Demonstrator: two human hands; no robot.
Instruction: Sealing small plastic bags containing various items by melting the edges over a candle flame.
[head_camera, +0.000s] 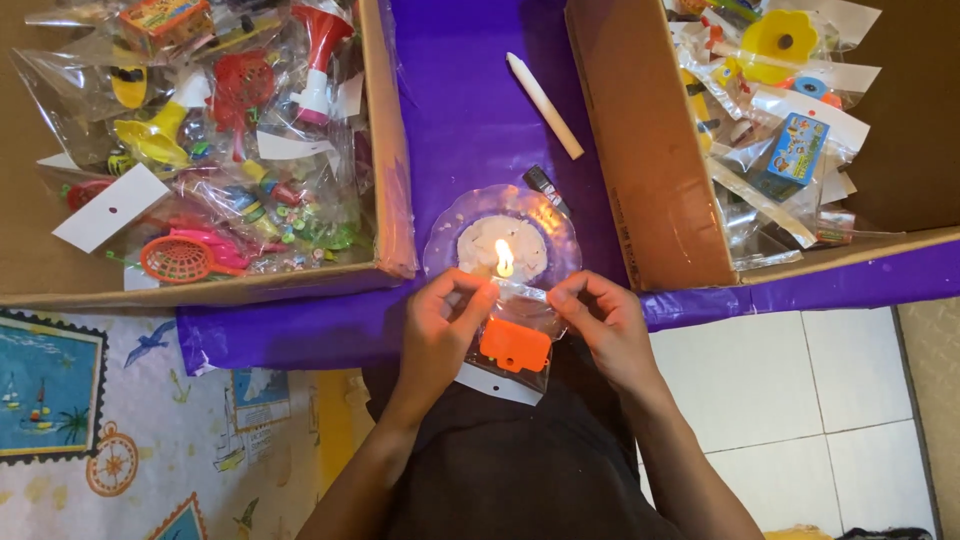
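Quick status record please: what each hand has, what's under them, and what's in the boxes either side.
left hand: pinches the left top corner of the clear bag
right hand: pinches the right top corner
bag contents: orange plastic piece, white card
flame: lit, at the bag's top edge, on a wax-filled dish
surface: purple sheet with an unlit white candle
left box: bagged toys
right box: bagged toys

1 head cam, looks straight down, close above hands (520, 325), lap level.
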